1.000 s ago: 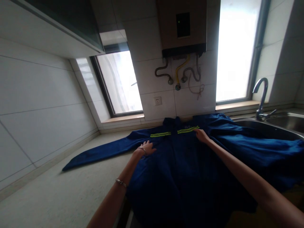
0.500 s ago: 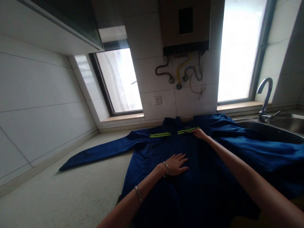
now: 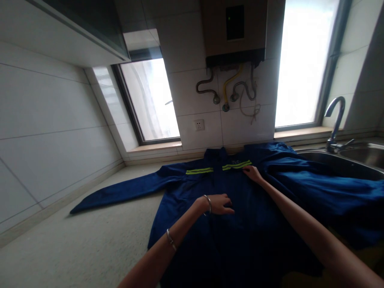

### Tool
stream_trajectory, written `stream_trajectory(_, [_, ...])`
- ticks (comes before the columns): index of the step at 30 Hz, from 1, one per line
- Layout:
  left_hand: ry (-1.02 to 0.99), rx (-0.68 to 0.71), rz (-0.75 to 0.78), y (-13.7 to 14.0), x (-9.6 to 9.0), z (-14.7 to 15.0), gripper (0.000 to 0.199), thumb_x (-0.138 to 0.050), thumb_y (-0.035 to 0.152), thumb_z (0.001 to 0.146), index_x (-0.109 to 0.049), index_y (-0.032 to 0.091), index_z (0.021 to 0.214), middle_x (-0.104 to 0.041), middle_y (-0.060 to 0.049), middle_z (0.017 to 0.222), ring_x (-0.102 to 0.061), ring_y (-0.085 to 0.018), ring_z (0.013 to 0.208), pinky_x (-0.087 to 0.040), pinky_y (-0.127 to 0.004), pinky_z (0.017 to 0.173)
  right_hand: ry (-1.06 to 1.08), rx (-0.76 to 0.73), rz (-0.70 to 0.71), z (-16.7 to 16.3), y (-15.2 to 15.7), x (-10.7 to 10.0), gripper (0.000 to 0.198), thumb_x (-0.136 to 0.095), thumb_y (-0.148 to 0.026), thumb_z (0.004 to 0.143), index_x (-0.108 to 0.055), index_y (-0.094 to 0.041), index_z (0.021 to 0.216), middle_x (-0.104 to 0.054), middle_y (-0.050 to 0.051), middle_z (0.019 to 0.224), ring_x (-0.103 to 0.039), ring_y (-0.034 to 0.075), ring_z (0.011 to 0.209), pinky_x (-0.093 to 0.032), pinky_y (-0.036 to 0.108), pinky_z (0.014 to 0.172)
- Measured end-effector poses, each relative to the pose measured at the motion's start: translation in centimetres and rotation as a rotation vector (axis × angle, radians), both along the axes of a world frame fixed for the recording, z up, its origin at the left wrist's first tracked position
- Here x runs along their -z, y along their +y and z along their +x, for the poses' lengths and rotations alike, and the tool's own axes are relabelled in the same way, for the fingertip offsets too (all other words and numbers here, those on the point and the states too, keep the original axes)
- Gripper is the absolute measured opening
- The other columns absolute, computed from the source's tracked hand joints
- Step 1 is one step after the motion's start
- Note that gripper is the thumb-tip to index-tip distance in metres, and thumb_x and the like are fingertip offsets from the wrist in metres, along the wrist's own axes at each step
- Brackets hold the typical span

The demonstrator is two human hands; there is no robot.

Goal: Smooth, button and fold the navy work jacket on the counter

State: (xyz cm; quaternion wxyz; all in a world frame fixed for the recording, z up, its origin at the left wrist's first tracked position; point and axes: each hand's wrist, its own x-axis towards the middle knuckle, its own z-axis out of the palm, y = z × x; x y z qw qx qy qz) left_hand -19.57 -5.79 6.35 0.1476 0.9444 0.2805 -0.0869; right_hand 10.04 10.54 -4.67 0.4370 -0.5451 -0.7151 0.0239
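Left hand (image 3: 218, 204), fingers loosely apart, and right hand (image 3: 252, 174), whether pinching unclear, would best press lightly, evenly across the jacket (image 3: 243, 224), spread on the bench (image 3: 105, 236) mostly left of the sink (image 3: 366, 155).

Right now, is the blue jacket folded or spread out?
Mostly spread: the blue jacket lies with one sleeve stretched along the counter and yellow chest stripes showing.

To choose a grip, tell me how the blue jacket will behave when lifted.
The jacket is likely floppy: its cloth creases near the sink. Its wide spread suggests sagging if lifted by the collar.
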Motion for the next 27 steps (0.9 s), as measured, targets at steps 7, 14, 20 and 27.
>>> stream_trajectory(7, [-0.227,-0.242,0.226,5.5,2.4,7.2,0.04,-0.048,0.037,0.085,-0.058,0.011,0.114,-0.06,-0.016,0.114,-0.057,-0.025,0.103,-0.044,-0.031,0.086,0.035,-0.026,0.018,-0.1,-0.6,0.0,0.02,-0.055,-0.02,0.072,-0.072,-0.019,0.082,-0.071,0.005,0.086,-0.065,0.021,0.08,-0.05,0.032,0.077])
stream_trajectory(14, [-0.461,-0.514,0.268,11.5,5.9,10.8,0.037,-0.031,0.028,0.093,-0.063,0.016,0.109,-0.064,-0.01,0.109,-0.058,-0.02,0.099,-0.043,-0.029,0.088,0.109,-0.062,0.084,-0.6,-1.0,-0.6,0.02,-0.052,-0.025,0.075,-0.07,-0.018,0.081,-0.07,0.007,0.085,-0.065,0.021,0.079,-0.05,0.033,0.075])
stream_trajectory(20, [-0.479,-0.647,0.331,13.7,6.7,11.7,0.04,-0.033,0.039,0.092,-0.063,0.02,0.108,-0.059,-0.011,0.115,-0.049,-0.026,0.11,-0.039,-0.04,0.093,0.106,-0.059,0.187,-1.1,-0.2,-1.3,0.022,-0.049,-0.026,0.08,-0.069,-0.019,0.085,-0.068,0.007,0.089,-0.063,0.02,0.083,-0.049,0.034,0.08])
stream_trajectory(27, [-0.417,-0.583,0.38,14.4,7.6,12.6,0.042,-0.037,0.037,0.09,-0.047,0.021,0.127,-0.051,-0.01,0.127,-0.038,-0.026,0.122,-0.022,-0.047,0.105,0.064,-0.084,0.232,-1.2,-0.6,-2.1,0.022,-0.048,-0.025,0.083,-0.068,-0.018,0.089,-0.066,0.008,0.091,-0.061,0.02,0.086,-0.047,0.034,0.083])
